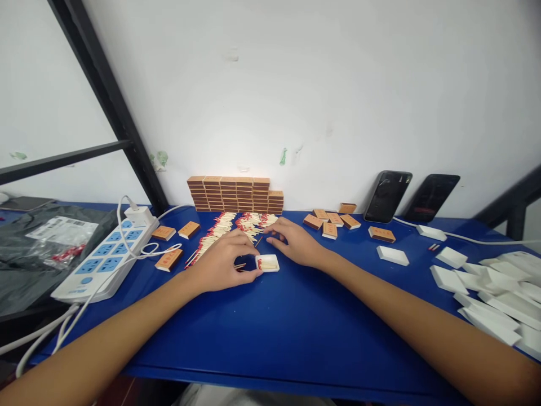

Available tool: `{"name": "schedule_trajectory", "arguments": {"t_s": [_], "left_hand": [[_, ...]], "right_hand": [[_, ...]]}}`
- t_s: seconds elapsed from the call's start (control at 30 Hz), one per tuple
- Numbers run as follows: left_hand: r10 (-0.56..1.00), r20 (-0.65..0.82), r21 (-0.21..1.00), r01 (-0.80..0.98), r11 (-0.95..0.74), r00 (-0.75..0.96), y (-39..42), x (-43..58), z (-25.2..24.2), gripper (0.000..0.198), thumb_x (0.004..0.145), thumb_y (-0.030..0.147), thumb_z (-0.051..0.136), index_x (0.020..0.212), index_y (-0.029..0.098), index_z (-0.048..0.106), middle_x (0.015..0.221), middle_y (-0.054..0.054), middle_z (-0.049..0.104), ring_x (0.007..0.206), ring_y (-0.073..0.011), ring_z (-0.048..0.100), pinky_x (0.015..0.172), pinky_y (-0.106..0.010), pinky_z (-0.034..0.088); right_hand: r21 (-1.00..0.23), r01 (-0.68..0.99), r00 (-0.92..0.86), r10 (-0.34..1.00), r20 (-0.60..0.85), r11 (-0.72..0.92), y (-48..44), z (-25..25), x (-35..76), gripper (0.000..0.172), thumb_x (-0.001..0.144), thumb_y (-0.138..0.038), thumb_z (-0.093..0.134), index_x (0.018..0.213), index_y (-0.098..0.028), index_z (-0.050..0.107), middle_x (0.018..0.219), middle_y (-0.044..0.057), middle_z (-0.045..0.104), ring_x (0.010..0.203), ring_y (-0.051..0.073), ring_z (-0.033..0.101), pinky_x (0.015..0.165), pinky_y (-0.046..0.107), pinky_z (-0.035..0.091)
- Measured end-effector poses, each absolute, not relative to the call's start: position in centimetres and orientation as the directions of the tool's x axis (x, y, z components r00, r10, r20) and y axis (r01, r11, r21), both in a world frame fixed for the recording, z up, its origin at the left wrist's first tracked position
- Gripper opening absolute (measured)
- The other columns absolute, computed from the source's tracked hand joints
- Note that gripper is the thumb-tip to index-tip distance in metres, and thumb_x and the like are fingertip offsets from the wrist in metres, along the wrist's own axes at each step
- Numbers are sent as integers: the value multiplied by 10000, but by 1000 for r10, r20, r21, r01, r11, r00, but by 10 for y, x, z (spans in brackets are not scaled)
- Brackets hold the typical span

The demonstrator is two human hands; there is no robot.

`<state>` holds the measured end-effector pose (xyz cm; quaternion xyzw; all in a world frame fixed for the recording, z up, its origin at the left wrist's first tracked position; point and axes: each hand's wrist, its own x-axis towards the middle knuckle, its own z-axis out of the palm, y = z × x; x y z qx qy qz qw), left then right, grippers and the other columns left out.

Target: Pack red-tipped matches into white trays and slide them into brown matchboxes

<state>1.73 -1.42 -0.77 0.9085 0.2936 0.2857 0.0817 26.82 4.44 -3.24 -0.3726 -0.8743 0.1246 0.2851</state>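
Observation:
A small white matchbox tray point(269, 267) lies on the blue table with some red-tipped matches in it. My left hand point(230, 259) grips its left end between thumb and fingers. Just beyond the tray, my right hand point(292, 241) hovers by the loose matches, its fingers bent and thumb apart from them; nothing shows between them. Heaps of red-headed matches point(216, 232) spread behind my left hand, and another heap point(250, 223) lies between both hands. A few stray matches point(240, 266) rest under my left palm.
Stacked matchboxes point(228, 194) stand against the wall. More boxes lie loose, some left point(169, 259), some right point(329, 230). White trays point(490, 287) pile up at the right. Two phones point(387, 196) lean on the wall. A power strip point(105, 254) with cables sits left, beside a dark plastic bag point(25, 254).

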Motion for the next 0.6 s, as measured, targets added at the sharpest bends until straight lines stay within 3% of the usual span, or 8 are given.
{"name": "schedule_trajectory", "arguments": {"t_s": [0.13, 0.6], "left_hand": [[578, 471, 316, 485, -816, 666, -14, 17, -9, 226, 875, 361, 815, 1045, 213, 800, 970, -69, 739, 979, -242, 643, 908, -400, 545], [580, 476, 317, 486, -814, 661, -13, 15, -10, 229, 883, 357, 807, 1069, 224, 797, 981, -65, 742, 980, -241, 641, 902, -403, 542]], "right_hand": [[-340, 663, -536, 740, 406, 667, 50, -41, 269, 229, 1019, -239, 606, 1224, -186, 692, 1138, 109, 628, 945, 219, 645, 873, 376, 523], [-315, 728, -469, 777, 419, 609, 54, -43, 274, 183, 1023, -224, 577, 1157, -170, 689, 1113, 92, 641, 935, 207, 658, 857, 348, 518]]}}
